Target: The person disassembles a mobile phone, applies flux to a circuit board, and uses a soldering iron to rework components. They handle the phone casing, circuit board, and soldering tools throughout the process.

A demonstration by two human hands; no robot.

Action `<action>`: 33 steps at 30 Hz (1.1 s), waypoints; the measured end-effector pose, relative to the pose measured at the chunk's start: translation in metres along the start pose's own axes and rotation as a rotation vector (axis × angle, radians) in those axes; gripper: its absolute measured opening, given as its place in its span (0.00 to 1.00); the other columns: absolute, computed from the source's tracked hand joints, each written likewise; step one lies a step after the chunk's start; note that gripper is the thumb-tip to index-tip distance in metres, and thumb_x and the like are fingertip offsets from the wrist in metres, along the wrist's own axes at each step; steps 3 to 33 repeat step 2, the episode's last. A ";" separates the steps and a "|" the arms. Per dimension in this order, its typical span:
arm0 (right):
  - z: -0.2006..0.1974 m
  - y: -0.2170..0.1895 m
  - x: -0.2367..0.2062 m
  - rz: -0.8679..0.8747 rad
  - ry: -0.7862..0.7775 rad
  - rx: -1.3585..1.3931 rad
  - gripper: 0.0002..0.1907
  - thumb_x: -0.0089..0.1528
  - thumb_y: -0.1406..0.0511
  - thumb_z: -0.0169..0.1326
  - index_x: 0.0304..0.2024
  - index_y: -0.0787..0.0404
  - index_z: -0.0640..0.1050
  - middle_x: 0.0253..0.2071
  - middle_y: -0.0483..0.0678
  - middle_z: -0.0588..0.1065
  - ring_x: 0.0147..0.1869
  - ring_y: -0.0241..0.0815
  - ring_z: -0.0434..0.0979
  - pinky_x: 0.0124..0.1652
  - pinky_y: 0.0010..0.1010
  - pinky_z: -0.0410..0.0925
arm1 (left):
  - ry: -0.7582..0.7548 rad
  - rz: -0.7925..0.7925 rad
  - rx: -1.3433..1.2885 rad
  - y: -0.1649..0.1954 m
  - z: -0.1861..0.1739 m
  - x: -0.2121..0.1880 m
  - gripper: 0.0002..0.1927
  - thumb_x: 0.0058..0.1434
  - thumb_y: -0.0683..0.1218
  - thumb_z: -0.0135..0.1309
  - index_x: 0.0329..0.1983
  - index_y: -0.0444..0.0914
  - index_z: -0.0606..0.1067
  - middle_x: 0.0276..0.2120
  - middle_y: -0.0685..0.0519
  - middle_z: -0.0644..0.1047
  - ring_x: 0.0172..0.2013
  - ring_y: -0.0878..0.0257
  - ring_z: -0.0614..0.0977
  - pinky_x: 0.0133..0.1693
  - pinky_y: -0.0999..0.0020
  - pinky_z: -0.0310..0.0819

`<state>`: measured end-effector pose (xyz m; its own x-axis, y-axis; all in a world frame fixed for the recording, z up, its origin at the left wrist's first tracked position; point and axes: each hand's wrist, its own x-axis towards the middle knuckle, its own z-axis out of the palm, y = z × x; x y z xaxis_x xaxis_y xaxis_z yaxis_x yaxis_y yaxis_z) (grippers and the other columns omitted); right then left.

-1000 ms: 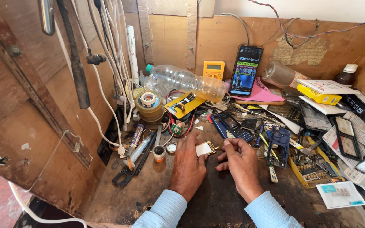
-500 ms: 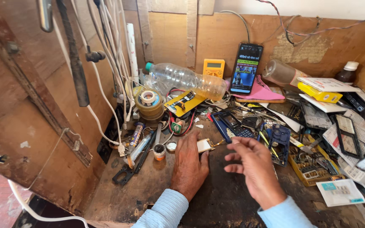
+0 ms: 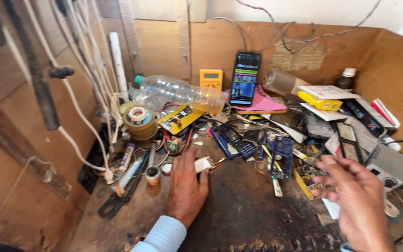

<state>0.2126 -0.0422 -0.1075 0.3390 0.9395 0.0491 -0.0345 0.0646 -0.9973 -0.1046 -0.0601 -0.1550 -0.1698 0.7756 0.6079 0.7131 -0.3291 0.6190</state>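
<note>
That bench is a total mess: there's a clear plastic bottle (image 3: 178, 91) lying on its side at the back, with a yellow multimeter (image 3: 211, 78) just behind it and a smartphone (image 3: 245, 78) with its screen lit propped against the wooden back wall next to that. Over on the left you've got a stack of tape rolls (image 3: 139, 122) under a bunch of white cables (image 3: 78, 70) hanging down, and a dark blue keypad phone (image 3: 233, 142) sits in the middle of the clutter. Far right there's a grey box with a dial (image 3: 388, 164), a yellow box (image 3: 320, 101) and a small brown bottle with a white cap (image 3: 346, 79) up near the corner.
</note>
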 end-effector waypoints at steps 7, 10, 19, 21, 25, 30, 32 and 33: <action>-0.017 0.007 0.008 -0.013 0.057 -0.050 0.16 0.66 0.63 0.57 0.53 0.67 0.78 0.47 0.53 0.79 0.41 0.42 0.78 0.35 0.39 0.75 | -0.020 -0.024 -0.017 0.001 0.003 0.002 0.29 0.57 0.39 0.58 0.62 0.34 0.66 0.58 0.41 0.73 0.60 0.42 0.70 0.61 0.50 0.63; -0.017 0.007 0.008 -0.013 0.057 -0.050 0.16 0.66 0.63 0.57 0.53 0.67 0.78 0.47 0.53 0.79 0.41 0.42 0.78 0.35 0.39 0.75 | -0.020 -0.024 -0.017 0.001 0.003 0.002 0.29 0.57 0.39 0.58 0.62 0.34 0.66 0.58 0.41 0.73 0.60 0.42 0.70 0.61 0.50 0.63; -0.017 0.007 0.008 -0.013 0.057 -0.050 0.16 0.66 0.63 0.57 0.53 0.67 0.78 0.47 0.53 0.79 0.41 0.42 0.78 0.35 0.39 0.75 | -0.020 -0.024 -0.017 0.001 0.003 0.002 0.29 0.57 0.39 0.58 0.62 0.34 0.66 0.58 0.41 0.73 0.60 0.42 0.70 0.61 0.50 0.63; -0.017 0.007 0.008 -0.013 0.057 -0.050 0.16 0.66 0.63 0.57 0.53 0.67 0.78 0.47 0.53 0.79 0.41 0.42 0.78 0.35 0.39 0.75 | -0.020 -0.024 -0.017 0.001 0.003 0.002 0.29 0.57 0.39 0.58 0.62 0.34 0.66 0.58 0.41 0.73 0.60 0.42 0.70 0.61 0.50 0.63; -0.017 0.007 0.008 -0.013 0.057 -0.050 0.16 0.66 0.63 0.57 0.53 0.67 0.78 0.47 0.53 0.79 0.41 0.42 0.78 0.35 0.39 0.75 | -0.020 -0.024 -0.017 0.001 0.003 0.002 0.29 0.57 0.39 0.58 0.62 0.34 0.66 0.58 0.41 0.73 0.60 0.42 0.70 0.61 0.50 0.63; -0.017 0.007 0.008 -0.013 0.057 -0.050 0.16 0.66 0.63 0.57 0.53 0.67 0.78 0.47 0.53 0.79 0.41 0.42 0.78 0.35 0.39 0.75 | -0.020 -0.024 -0.017 0.001 0.003 0.002 0.29 0.57 0.39 0.58 0.62 0.34 0.66 0.58 0.41 0.73 0.60 0.42 0.70 0.61 0.50 0.63; -0.017 0.007 0.008 -0.013 0.057 -0.050 0.16 0.66 0.63 0.57 0.53 0.67 0.78 0.47 0.53 0.79 0.41 0.42 0.78 0.35 0.39 0.75 | -0.020 -0.024 -0.017 0.001 0.003 0.002 0.29 0.57 0.39 0.58 0.62 0.34 0.66 0.58 0.41 0.73 0.60 0.42 0.70 0.61 0.50 0.63; -0.017 0.007 0.008 -0.013 0.057 -0.050 0.16 0.66 0.63 0.57 0.53 0.67 0.78 0.47 0.53 0.79 0.41 0.42 0.78 0.35 0.39 0.75 | -0.020 -0.024 -0.017 0.001 0.003 0.002 0.29 0.57 0.39 0.58 0.62 0.34 0.66 0.58 0.41 0.73 0.60 0.42 0.70 0.61 0.50 0.63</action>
